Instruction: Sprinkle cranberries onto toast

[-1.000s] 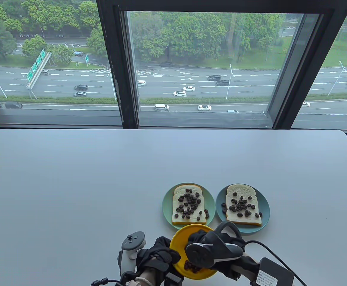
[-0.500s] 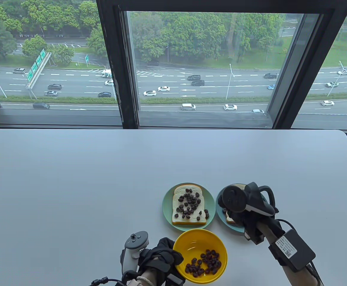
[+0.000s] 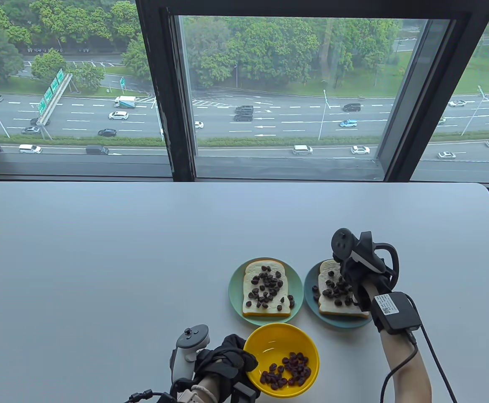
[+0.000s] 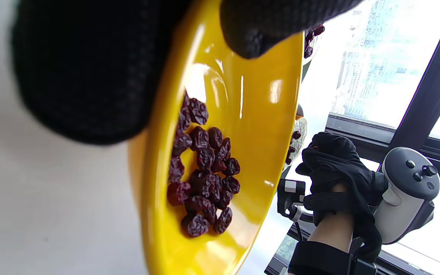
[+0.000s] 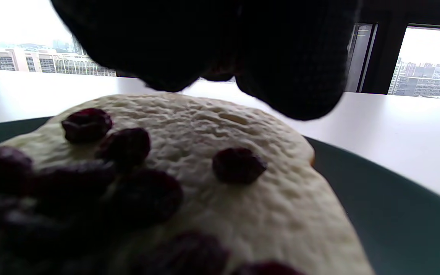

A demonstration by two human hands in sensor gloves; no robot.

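Left hand (image 3: 223, 361) grips the bowl (image 3: 269, 338) rim; cranberries (image 3: 288, 371) pooled inside. Left toast (image 3: 266, 289) covered. Right hand (image 3: 355, 279) hovers over right toast (image 3: 326, 273), fingertips bunched, contents unclear. Berries look light, tacky: small fingertip pinches.

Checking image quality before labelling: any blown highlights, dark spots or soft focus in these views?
Table view: even, sharp light. Left wrist view: window blown out white, glare streaks on the glossy yellow bowl, the left hand close and soft. Right wrist view: the right hand is a backlit, near-black mass; near dried cranberries blur, and the white toast slice is sharper further back.
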